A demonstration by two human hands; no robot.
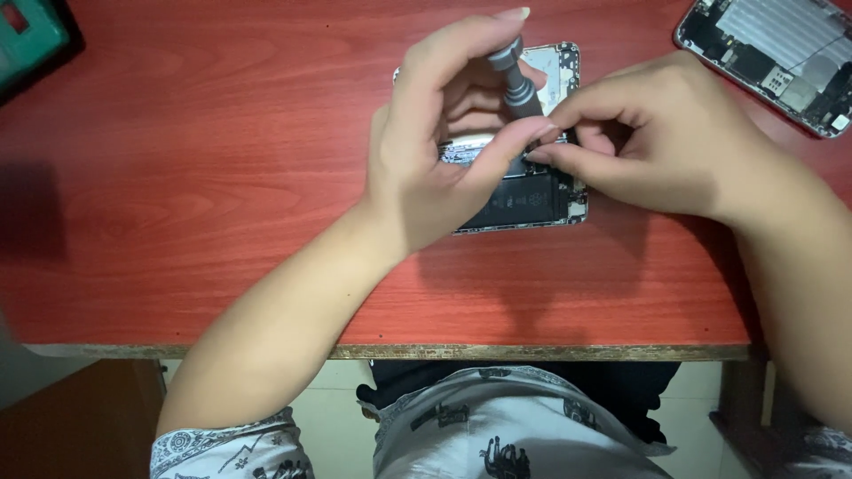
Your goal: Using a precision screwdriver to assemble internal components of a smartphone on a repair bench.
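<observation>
An opened phone (532,200) lies on the red wooden table (222,177), its black battery and inner parts showing. My left hand (444,142) grips a small grey screwdriver (517,80), held upright with the index finger on its top cap and its tip down inside the phone. My right hand (657,133) rests on the phone's right side, thumb and index pinched together right next to the screwdriver tip. Whether those fingers hold a small part is hidden.
A second opened phone body (781,58) lies at the table's far right corner. A green box (27,35) sits at the far left corner. The table's front edge (399,352) runs just above my lap.
</observation>
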